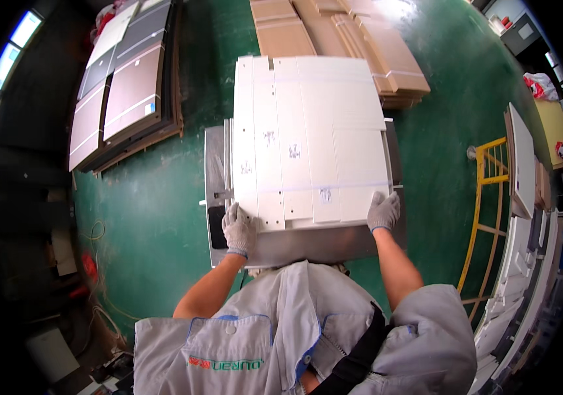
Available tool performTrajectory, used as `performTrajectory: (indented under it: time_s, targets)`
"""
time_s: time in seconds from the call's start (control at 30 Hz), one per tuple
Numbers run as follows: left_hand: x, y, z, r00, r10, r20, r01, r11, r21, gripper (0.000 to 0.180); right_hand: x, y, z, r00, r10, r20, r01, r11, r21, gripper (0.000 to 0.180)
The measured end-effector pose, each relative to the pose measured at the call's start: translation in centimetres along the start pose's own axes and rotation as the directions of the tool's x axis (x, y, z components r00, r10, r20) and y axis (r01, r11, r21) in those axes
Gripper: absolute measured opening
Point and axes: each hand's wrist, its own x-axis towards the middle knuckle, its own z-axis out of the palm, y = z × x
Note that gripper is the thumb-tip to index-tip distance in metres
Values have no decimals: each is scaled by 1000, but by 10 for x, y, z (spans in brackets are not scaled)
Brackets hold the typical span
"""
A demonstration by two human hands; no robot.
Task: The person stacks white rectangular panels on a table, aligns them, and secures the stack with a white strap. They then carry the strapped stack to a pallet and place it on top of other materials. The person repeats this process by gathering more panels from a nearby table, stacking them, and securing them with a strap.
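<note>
A stack of white panels [321, 99] lies on a grey metal table [281, 249] in front of me, bound by a clear strap. Small dark holes and several printed labels mark its top. My left hand [239, 232], in a light knitted glove, grips the near left corner, its fingers along the side edge and thumb near the top. The gloved right hand [384, 212] holds the near right corner the same way. The undersides of both grips are hidden. Beside my left hand, a black flat pad [217, 227] rests on the table.
Strapped stacks of brown and grey boards [133, 92] stand at the far left. Flat cardboard packages [393, 56] lie beyond the table. To the right are a yellow metal frame [476, 217] and leaning white panels [509, 263]. A thin cable [97, 230] lies on the green floor at left.
</note>
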Motion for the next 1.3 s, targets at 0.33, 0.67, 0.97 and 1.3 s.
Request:
performTrajectory:
  time_s: [0.33,0.67,0.97,1.3]
  targets:
    - [8,6,-6,995,-97,11,98,991,-91,67,37,27,-40,948,28,317,-147,923,357,77]
    - [24,31,-14,915,-394,86,403,896,-186,70,69,52,1,922,-6,387,-154,911,382,92]
    - [37,50,-13,885,-462,56,461,856,-232,57,82,45,-5,895,33,445,-172,945,277,97]
    - [43,47,-33,849,-483,213,525,813,-251,61,110,62,-6,764,-35,644,-386,775,500,88]
